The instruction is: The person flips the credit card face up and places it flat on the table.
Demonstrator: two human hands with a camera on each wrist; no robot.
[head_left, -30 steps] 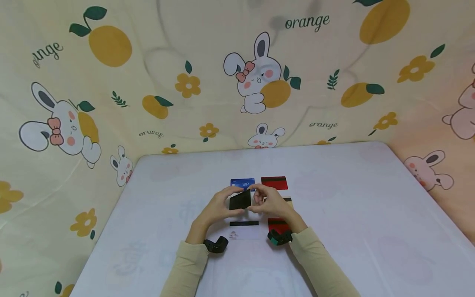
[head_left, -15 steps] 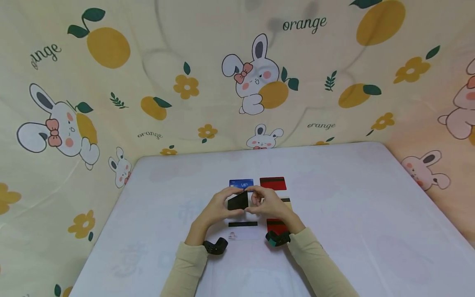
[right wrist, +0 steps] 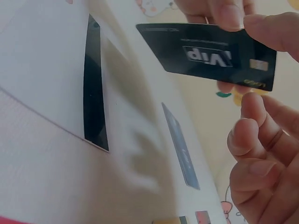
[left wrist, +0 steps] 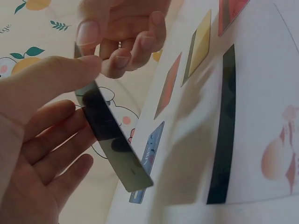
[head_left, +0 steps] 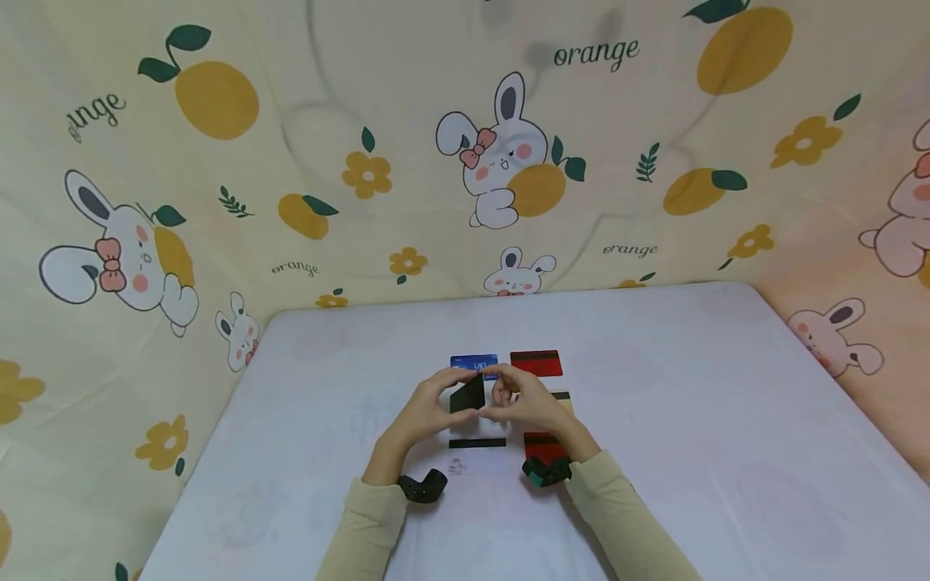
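Note:
A black card [head_left: 468, 394] with "Vip" lettering and a small gold chip [right wrist: 259, 65] is held up over the table, tilted. My left hand [head_left: 430, 406] pinches it between thumb and fingers from the left. From the other side, my right hand [head_left: 536, 401] holds its right end with thumb and index finger, the remaining fingers curled beneath. Below the hands lies a white card with a black stripe [head_left: 477, 443]. A blue VIP card [head_left: 462, 362] sits just behind the fingertips, partly covered.
On the white table [head_left: 690, 420] lie a red striped card [head_left: 536, 363] at the back right, a yellowish card [head_left: 563, 399] partly behind the right hand, and another red card [head_left: 541, 446] near the right wrist. A printed cloth [head_left: 407, 97] hangs behind the table.
The black card has turned slightly between my hands and looks narrower from the head view. Both hands stay nearly in place over the cards on the table.

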